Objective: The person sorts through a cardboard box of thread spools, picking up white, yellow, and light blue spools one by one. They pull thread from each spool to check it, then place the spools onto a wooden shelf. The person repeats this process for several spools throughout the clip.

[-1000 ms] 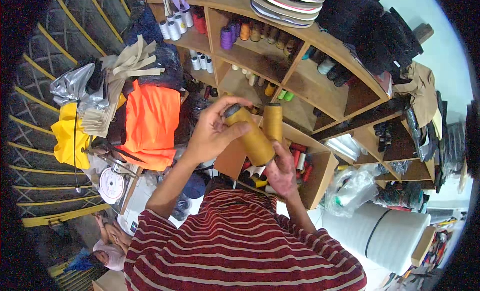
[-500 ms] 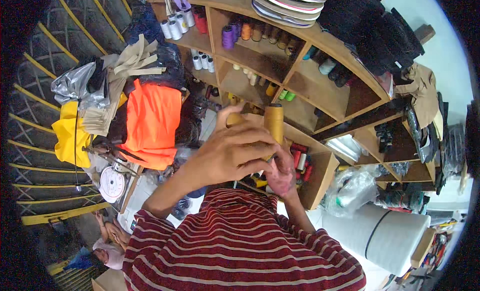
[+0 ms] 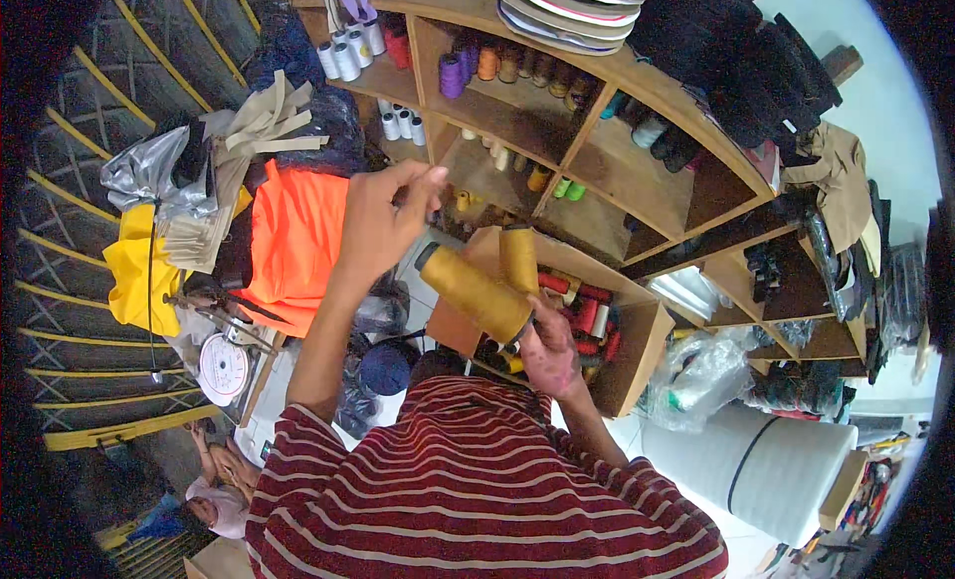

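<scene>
My right hand (image 3: 553, 355) is closed around the lower ends of two mustard-yellow thread spools. The nearer, larger spool (image 3: 476, 292) has dark ends and tilts up toward the left. Beside it the second spool (image 3: 518, 261) stands more upright, its lower end hidden. My left hand (image 3: 383, 221) is raised to the left of the spools, apart from them, with thumb and fingertips pressed together. Whether a thread end is in that pinch is too fine to see. Below the spools sits an open cardboard box (image 3: 645, 352) with red, white and yellow spools (image 3: 587, 315).
A wooden shelf (image 3: 487, 121) with thread spools in its compartments stands ahead. Orange fabric (image 3: 298, 246) hangs at the left near a white reel (image 3: 224, 368). At the right lie clear plastic bags (image 3: 696, 380) and a big white foam roll (image 3: 756, 470). A person (image 3: 219, 494) is at lower left.
My left hand has moved up and left, away from the spools. The larger spool now tilts left in my right hand, and both spools show more fully.
</scene>
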The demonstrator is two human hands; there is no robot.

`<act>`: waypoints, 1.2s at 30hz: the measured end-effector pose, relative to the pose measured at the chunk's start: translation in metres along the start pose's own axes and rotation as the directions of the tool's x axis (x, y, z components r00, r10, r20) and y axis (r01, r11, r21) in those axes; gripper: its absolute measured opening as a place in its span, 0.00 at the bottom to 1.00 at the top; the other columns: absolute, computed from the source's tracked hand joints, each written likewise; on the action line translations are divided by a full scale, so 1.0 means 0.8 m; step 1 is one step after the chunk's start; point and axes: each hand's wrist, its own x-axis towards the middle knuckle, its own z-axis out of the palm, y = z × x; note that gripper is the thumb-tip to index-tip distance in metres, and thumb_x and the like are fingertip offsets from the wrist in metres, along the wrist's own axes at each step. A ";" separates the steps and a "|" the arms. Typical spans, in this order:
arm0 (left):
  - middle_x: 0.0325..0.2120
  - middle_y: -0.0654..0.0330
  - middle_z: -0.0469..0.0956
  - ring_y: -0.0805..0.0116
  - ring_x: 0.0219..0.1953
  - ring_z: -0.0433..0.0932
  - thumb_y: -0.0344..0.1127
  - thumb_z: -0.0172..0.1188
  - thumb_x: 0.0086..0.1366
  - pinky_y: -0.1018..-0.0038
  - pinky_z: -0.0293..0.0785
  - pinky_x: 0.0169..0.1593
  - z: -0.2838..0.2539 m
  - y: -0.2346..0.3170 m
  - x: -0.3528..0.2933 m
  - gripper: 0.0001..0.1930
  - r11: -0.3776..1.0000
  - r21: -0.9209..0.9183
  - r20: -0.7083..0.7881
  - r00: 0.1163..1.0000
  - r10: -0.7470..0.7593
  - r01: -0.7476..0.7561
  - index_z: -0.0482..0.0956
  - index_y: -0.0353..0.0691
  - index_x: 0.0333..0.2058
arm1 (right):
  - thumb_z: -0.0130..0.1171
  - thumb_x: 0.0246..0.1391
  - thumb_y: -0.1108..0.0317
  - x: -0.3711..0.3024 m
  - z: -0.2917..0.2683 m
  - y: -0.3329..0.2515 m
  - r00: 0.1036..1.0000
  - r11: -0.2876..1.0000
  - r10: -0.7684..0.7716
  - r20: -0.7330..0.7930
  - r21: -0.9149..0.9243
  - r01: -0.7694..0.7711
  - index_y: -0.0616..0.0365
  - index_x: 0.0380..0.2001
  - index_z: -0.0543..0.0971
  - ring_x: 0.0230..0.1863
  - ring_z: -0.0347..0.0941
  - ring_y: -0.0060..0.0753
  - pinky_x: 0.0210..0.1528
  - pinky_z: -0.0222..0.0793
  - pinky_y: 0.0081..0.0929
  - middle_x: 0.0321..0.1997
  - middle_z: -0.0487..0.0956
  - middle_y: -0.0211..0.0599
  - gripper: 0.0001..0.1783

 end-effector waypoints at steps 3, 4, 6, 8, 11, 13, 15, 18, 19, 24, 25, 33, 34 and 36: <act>0.47 0.53 0.79 0.66 0.50 0.78 0.21 0.53 0.65 0.70 0.71 0.57 0.012 -0.042 -0.003 0.23 0.966 -0.226 0.070 0.987 0.147 -0.128 0.67 0.37 0.59 | 0.48 0.64 0.67 -0.001 -0.001 0.004 0.987 0.988 0.153 0.047 0.026 -0.154 0.66 0.49 0.74 0.44 0.75 0.30 0.47 0.70 0.30 0.44 0.80 0.41 0.15; 0.50 0.52 0.76 0.64 0.53 0.76 0.21 0.53 0.65 0.68 0.70 0.57 0.018 -0.043 -0.008 0.26 0.952 -0.284 0.056 0.989 0.135 -0.114 0.64 0.39 0.61 | 0.48 0.65 0.66 -0.004 -0.001 0.008 0.981 0.981 0.191 0.039 0.030 -0.192 0.66 0.49 0.74 0.44 0.74 0.29 0.47 0.69 0.29 0.44 0.79 0.40 0.16; 0.58 0.50 0.70 0.61 0.58 0.72 0.22 0.54 0.65 0.65 0.67 0.59 0.031 -0.045 -0.024 0.31 0.914 -0.395 0.030 0.994 0.107 -0.086 0.57 0.41 0.66 | 0.48 0.65 0.64 -0.008 -0.001 0.016 0.976 0.976 0.216 0.029 0.031 -0.217 0.66 0.49 0.74 0.44 0.73 0.27 0.47 0.69 0.28 0.45 0.79 0.39 0.17; 0.61 0.49 0.65 0.59 0.60 0.69 0.23 0.57 0.63 0.64 0.65 0.60 0.032 -0.055 -0.042 0.36 0.823 -0.568 0.081 0.996 0.043 0.010 0.53 0.43 0.68 | 0.49 0.65 0.64 -0.010 -0.001 0.024 0.982 0.982 0.187 0.027 0.029 -0.187 0.66 0.49 0.74 0.45 0.73 0.26 0.48 0.68 0.28 0.46 0.79 0.38 0.17; 0.57 0.49 0.71 0.60 0.56 0.73 0.26 0.64 0.58 0.66 0.67 0.58 0.032 -0.046 -0.061 0.34 0.621 -0.780 0.033 0.985 0.168 -0.080 0.63 0.41 0.63 | 0.56 0.59 0.72 -0.003 -0.009 0.024 0.981 0.984 0.142 0.133 0.091 -0.155 0.62 0.56 0.70 0.54 0.73 0.52 0.56 0.69 0.40 0.53 0.75 0.52 0.21; 0.52 0.49 0.75 0.58 0.55 0.74 0.33 0.67 0.57 0.66 0.69 0.56 0.013 -0.031 -0.058 0.26 0.801 -0.547 0.134 0.918 0.372 -0.245 0.73 0.39 0.55 | 0.52 0.63 0.66 -0.004 -0.006 0.020 0.992 0.993 0.109 0.065 0.043 -0.112 0.65 0.52 0.72 0.49 0.73 0.35 0.52 0.68 0.31 0.48 0.77 0.43 0.18; 0.42 0.51 0.81 0.58 0.48 0.79 0.33 0.71 0.51 0.67 0.74 0.51 0.001 -0.014 -0.059 0.12 0.898 -0.367 0.252 0.903 0.348 -0.244 0.85 0.35 0.35 | 0.50 0.65 0.62 0.002 -0.006 0.012 0.992 0.989 0.112 0.065 0.089 -0.117 0.66 0.50 0.73 0.48 0.73 0.27 0.50 0.68 0.27 0.46 0.78 0.39 0.19; 0.40 0.53 0.82 0.59 0.43 0.81 0.27 0.70 0.50 0.68 0.76 0.47 -0.007 -0.003 -0.054 0.10 0.917 -0.299 0.289 0.891 0.351 -0.264 0.85 0.35 0.34 | 0.50 0.63 0.66 0.013 -0.012 0.001 0.985 0.972 0.136 0.109 0.178 -0.154 0.67 0.50 0.73 0.49 0.73 0.34 0.52 0.68 0.30 0.47 0.77 0.43 0.17; 0.39 0.54 0.83 0.59 0.40 0.82 0.29 0.69 0.53 0.68 0.76 0.46 -0.007 -0.002 -0.055 0.09 0.920 -0.294 0.283 0.896 0.342 -0.258 0.85 0.35 0.34 | 0.51 0.62 0.70 0.011 -0.010 0.005 0.988 0.982 0.125 0.086 0.131 -0.136 0.67 0.50 0.72 0.50 0.73 0.39 0.52 0.69 0.33 0.48 0.77 0.47 0.15; 0.36 0.55 0.83 0.60 0.39 0.82 0.28 0.67 0.53 0.69 0.77 0.44 -0.002 0.004 -0.055 0.07 0.915 -0.192 0.224 0.892 0.393 -0.355 0.83 0.34 0.32 | 0.48 0.62 0.72 0.026 -0.017 -0.017 0.971 0.965 0.204 0.124 0.144 -0.221 0.68 0.44 0.72 0.40 0.72 0.38 0.43 0.69 0.33 0.39 0.75 0.44 0.11; 0.35 0.55 0.82 0.60 0.39 0.82 0.28 0.67 0.54 0.69 0.77 0.43 0.001 0.003 -0.055 0.06 0.909 -0.179 0.207 0.889 0.408 -0.376 0.83 0.34 0.31 | 0.47 0.63 0.72 0.022 -0.013 -0.012 0.983 0.977 0.165 0.076 0.126 -0.174 0.68 0.43 0.72 0.38 0.71 0.36 0.41 0.68 0.32 0.38 0.74 0.43 0.11; 0.31 0.53 0.73 0.54 0.32 0.78 0.23 0.60 0.57 0.68 0.73 0.36 0.014 0.003 -0.053 0.05 0.903 -0.024 0.105 0.897 0.429 -0.429 0.74 0.34 0.33 | 0.53 0.60 0.73 0.007 -0.011 0.004 0.967 0.960 0.246 0.061 0.122 -0.252 0.66 0.49 0.73 0.44 0.74 0.44 0.48 0.70 0.36 0.44 0.76 0.47 0.15; 0.30 0.52 0.72 0.53 0.31 0.77 0.23 0.59 0.58 0.69 0.73 0.34 0.014 0.001 -0.047 0.04 0.902 -0.018 0.075 0.899 0.431 -0.431 0.74 0.33 0.33 | 0.53 0.60 0.73 -0.002 -0.009 0.023 0.987 0.988 0.153 0.038 0.031 -0.154 0.65 0.51 0.72 0.46 0.74 0.46 0.50 0.69 0.38 0.46 0.76 0.48 0.16; 0.27 0.53 0.71 0.59 0.25 0.76 0.27 0.55 0.64 0.72 0.70 0.29 0.010 -0.007 -0.037 0.04 0.921 0.030 0.024 0.921 0.388 -0.388 0.73 0.33 0.31 | 0.55 0.59 0.73 -0.006 -0.006 0.033 0.999 0.998 0.039 0.020 -0.044 -0.038 0.64 0.52 0.72 0.51 0.73 0.50 0.54 0.68 0.40 0.50 0.76 0.51 0.18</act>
